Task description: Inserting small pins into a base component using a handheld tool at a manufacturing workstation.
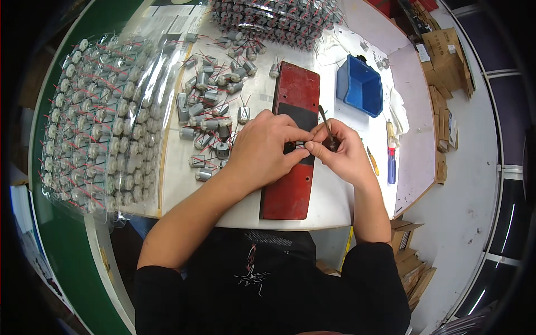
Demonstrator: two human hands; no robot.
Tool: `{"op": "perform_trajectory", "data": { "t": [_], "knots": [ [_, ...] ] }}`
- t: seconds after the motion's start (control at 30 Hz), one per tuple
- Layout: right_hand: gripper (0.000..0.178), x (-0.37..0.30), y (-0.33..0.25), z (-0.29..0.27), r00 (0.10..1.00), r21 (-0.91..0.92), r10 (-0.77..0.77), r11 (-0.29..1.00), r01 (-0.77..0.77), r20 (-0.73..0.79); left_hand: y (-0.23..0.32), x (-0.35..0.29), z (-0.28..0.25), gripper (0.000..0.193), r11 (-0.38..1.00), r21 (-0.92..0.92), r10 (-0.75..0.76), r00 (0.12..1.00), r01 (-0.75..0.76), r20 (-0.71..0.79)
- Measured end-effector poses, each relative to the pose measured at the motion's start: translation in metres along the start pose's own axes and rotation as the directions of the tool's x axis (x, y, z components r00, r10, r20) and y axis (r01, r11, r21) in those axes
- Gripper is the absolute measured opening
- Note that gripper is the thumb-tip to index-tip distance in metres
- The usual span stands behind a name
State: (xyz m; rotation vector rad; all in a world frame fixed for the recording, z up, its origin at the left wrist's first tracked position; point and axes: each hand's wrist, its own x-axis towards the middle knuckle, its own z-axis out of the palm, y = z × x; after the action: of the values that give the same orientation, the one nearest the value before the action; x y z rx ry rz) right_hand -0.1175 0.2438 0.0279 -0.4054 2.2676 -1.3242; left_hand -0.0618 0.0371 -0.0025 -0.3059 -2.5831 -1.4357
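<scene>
My left hand (265, 146) is closed over the middle of a long red block (287, 195) with a black band across it. Its thumb and index finger pinch a small part that they mostly hide; only a bit of dark and grey shows. Close against those fingertips, my right hand (341, 156) is closed too, thumb and index finger pressed together. A slender dark metal tool (324, 118) sticks up out of the right hand; its kind I cannot make out. Small grey motors (209, 124) with red wires lie loose left of the block.
Clear plastic trays (100, 123) full of motors stand at the left, with another stack of motors (279, 19) at the back. Right of the block are a blue bin (360, 86), yellow-handled tweezers (373, 162) and a red-and-blue-handled tool (391, 159). Cardboard boxes (446, 53) stand beyond the table's side wall.
</scene>
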Motion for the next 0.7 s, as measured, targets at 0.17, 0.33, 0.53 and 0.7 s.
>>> {"op": "perform_trajectory", "data": {
  "t": [0.17,0.33,0.53,0.7],
  "knots": [
    [0.019,-0.008,-0.004,-0.011,0.982,-0.22,-0.188,0.957,0.188,0.018,-0.002,0.001,-0.005,0.021,1.0,0.016,-0.002,0.998,0.001,0.067],
    [0.032,-0.013,-0.003,-0.024,0.922,-0.578,-0.366,0.729,0.368,0.127,-0.003,0.004,-0.005,0.021,1.0,-0.023,0.005,0.997,-0.003,0.077],
    [0.034,-0.01,-0.004,-0.02,0.949,-0.754,-0.254,0.582,0.304,0.187,-0.007,0.004,-0.004,0.023,0.999,-0.044,0.03,0.998,-0.027,0.06],
    [0.024,-0.009,-0.007,-0.019,0.941,-0.667,-0.299,0.67,0.325,0.159,-0.008,0.003,-0.004,0.022,0.999,-0.035,0.037,0.998,-0.036,0.043]
  ]
}}
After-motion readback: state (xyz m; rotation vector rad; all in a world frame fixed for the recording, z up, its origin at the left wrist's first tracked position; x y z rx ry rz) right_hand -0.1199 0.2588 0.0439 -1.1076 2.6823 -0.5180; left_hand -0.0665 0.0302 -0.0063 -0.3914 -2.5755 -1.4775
